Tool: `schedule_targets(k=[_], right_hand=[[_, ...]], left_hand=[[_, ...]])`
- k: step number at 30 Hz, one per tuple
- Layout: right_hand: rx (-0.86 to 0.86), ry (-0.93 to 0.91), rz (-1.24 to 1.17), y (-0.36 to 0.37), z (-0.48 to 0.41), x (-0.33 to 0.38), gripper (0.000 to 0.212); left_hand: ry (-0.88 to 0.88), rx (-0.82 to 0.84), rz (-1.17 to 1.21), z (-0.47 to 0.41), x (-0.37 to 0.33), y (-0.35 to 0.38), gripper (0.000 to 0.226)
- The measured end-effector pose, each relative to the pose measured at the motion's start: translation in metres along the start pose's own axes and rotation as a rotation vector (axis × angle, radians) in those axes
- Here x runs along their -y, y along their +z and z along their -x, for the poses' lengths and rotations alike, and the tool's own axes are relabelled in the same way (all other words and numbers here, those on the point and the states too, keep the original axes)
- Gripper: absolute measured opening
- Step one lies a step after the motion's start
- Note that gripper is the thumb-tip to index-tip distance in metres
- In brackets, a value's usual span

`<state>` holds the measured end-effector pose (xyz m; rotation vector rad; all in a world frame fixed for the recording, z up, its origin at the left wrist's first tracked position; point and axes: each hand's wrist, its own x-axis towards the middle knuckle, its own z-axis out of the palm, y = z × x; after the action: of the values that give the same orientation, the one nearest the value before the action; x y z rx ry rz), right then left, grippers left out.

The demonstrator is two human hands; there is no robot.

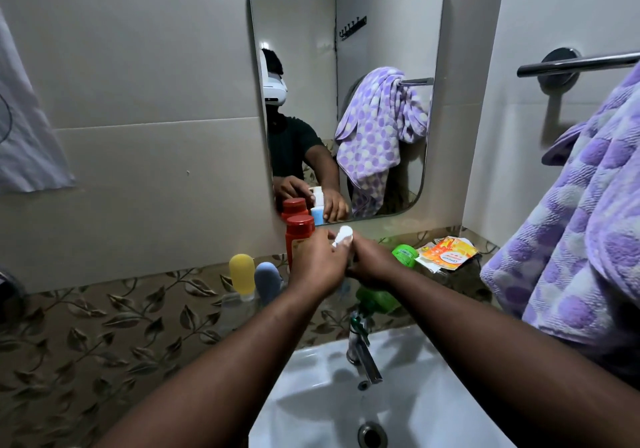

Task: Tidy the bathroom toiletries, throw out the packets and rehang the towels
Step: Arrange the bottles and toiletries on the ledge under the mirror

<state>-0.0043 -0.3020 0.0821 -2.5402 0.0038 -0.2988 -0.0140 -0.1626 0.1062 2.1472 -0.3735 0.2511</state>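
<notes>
Both my hands meet on a white pump bottle (344, 234) at the back of the counter under the mirror. My left hand (317, 260) and my right hand (372, 262) grip its body, which is mostly hidden; only the white pump head shows. A red-capped orange bottle (298, 236) stands just left of it. A yellow squeeze bottle (242, 274) and a blue one (267, 281) stand further left. A green jar (404, 254) and orange packets (446, 251) lie to the right. A purple dotted towel (585, 239) hangs bunched from the rail (581, 63).
A white sink (311, 378) with a chrome tap (363, 350) lies below my arms. A green bottle (375, 300) sits behind the tap. The mirror (346, 94) hangs on the wall, and a pale cloth (27, 142) hangs at far left over the leaf-patterned counter (121, 326).
</notes>
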Motion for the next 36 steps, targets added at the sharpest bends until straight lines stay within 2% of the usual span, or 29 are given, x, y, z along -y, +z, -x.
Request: schedule_targets(k=[2, 5, 9, 12, 16, 24, 32, 34, 36], right_hand=[[0.045, 0.023, -0.093, -0.005, -0.014, -0.004, 0.07], [0.156, 0.035, -0.154, -0.013, -0.035, -0.008, 0.06], [0.248, 0.038, -0.262, -0.014, -0.053, -0.015, 0.049], [0.269, 0.037, -0.338, -0.014, -0.059, -0.018, 0.052], [0.334, 0.012, -0.403, -0.011, -0.065, -0.025, 0.043], [0.314, 0.039, -0.469, 0.002, -0.064, -0.043, 0.049], [0.176, 0.136, -0.379, -0.003, -0.061, -0.044, 0.043], [0.018, 0.178, -0.345, -0.004, -0.056, -0.047, 0.037], [-0.216, 0.253, -0.436, -0.004, -0.044, -0.053, 0.033]], left_hand=[[-0.041, -0.003, 0.008, -0.011, 0.004, -0.002, 0.031], [-0.085, 0.021, -0.027, -0.016, 0.015, 0.001, 0.036], [-0.119, 0.14, 0.021, -0.005, 0.029, 0.016, 0.037], [-0.13, 0.186, 0.074, 0.003, 0.034, 0.027, 0.043], [-0.139, 0.192, 0.138, 0.004, 0.044, 0.038, 0.046], [-0.129, 0.19, 0.142, 0.002, 0.051, 0.045, 0.049], [-0.134, 0.224, 0.076, 0.006, 0.055, 0.047, 0.053], [-0.135, 0.232, 0.059, 0.012, 0.056, 0.047, 0.048], [-0.128, 0.24, 0.053, 0.023, 0.056, 0.05, 0.047]])
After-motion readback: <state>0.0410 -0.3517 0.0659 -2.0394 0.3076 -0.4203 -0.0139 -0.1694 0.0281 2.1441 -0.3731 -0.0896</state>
